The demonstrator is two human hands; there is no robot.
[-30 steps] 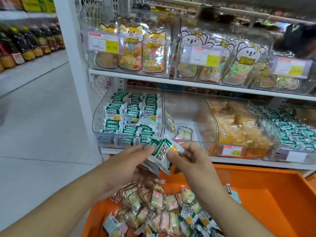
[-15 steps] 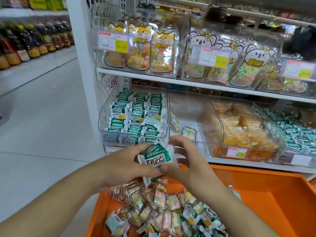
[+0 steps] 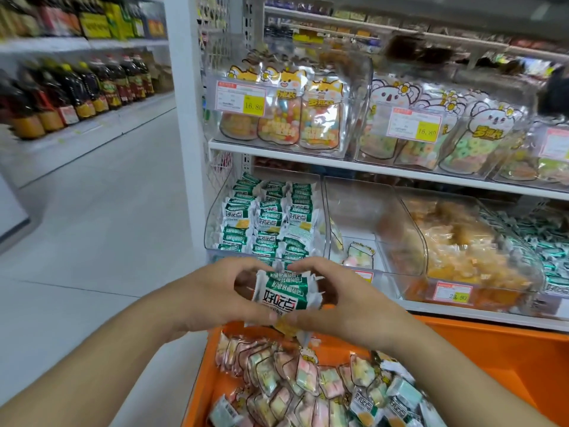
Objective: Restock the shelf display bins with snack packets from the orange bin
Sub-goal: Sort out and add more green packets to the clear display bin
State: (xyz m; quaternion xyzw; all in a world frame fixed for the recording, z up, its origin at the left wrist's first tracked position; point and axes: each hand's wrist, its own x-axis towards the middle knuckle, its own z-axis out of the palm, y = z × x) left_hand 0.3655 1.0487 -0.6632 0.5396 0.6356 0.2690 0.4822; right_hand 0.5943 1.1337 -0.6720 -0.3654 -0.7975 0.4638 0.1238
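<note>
Both hands, left hand (image 3: 212,298) and right hand (image 3: 335,298), now grasp the squared-up green packets (image 3: 280,292), raised from the orange bin (image 3: 498,352) toward the near-left display bin (image 3: 215,217), ready for shelving.

Both bare forearms rise from the bottom corners of the frame and converge at the lower middle. The left hand (image 3: 209,298) comes in from the lower left, fingers curled over the top and thumb beneath. The right hand (image 3: 334,300) mirrors it from the lower right, fingers arched and thumb low. Fingertips of the two hands nearly meet at the top, thumbs close together below, forming a ring. Each grip pinches the packets held between them.
</note>
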